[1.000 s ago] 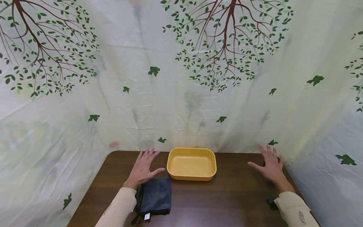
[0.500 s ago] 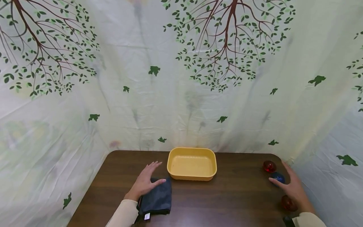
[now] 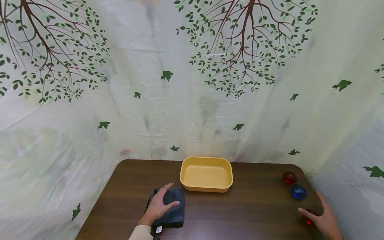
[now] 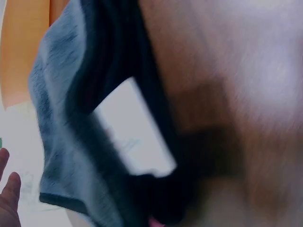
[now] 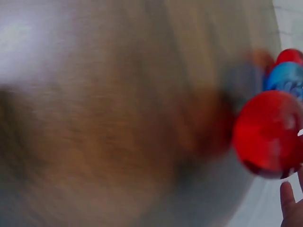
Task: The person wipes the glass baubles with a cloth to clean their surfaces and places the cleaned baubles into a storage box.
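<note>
My left hand [image 3: 159,206] is over a dark blue-grey fabric item [image 3: 176,210], fingers and thumb spread; whether it touches the fabric I cannot tell. The left wrist view shows the item's fuzzy surface, dark edging and white tag [image 4: 137,130]. At the table's right edge, my right hand [image 3: 327,221] has its thumb and fingers apart beside the nearest shiny red ball [image 5: 267,135], which it partly hides in the head view. A see-through blue ball [image 3: 298,192] and another red ball [image 3: 289,177] lie farther back in a row.
A yellow rectangular tub [image 3: 207,188] stands at the back middle of the dark wooden table [image 3: 240,213]. Behind and beside the table hangs a pale curtain [image 3: 207,133] printed with trees and leaves.
My right hand has come back toward me along the right side, uncovering the far red ball and the blue ball. My left hand has drawn back over the fabric item.
</note>
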A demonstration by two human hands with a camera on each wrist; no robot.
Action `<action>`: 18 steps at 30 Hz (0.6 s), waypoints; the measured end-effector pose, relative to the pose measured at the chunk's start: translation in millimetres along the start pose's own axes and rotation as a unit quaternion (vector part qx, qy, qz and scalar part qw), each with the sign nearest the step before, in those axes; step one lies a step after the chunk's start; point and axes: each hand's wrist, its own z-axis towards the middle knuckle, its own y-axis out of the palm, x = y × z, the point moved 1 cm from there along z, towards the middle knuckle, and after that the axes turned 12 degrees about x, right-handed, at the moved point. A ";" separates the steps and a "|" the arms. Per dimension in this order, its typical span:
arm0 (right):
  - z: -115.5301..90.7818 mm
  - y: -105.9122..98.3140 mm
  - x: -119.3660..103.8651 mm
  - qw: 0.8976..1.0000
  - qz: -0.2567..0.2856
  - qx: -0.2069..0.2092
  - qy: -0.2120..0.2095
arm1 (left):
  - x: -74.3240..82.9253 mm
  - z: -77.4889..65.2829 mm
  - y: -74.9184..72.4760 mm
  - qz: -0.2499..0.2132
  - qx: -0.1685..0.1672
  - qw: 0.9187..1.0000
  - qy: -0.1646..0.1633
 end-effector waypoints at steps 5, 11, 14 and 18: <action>-6.8 3.3 19.2 0.998 0.007 -0.016 0.068 | -7.9 -8.4 9.4 -0.005 -0.003 1.000 0.007; -13.0 12.9 33.4 0.993 0.005 0.008 0.116 | -17.3 -17.7 18.2 0.043 -0.025 0.998 0.027; -15.1 16.5 38.7 0.993 0.008 0.019 0.119 | -20.2 -22.8 22.3 0.057 -0.041 0.997 0.032; -17.9 19.3 42.4 0.992 0.013 0.028 0.120 | -22.2 -28.7 27.1 0.065 -0.054 0.996 0.026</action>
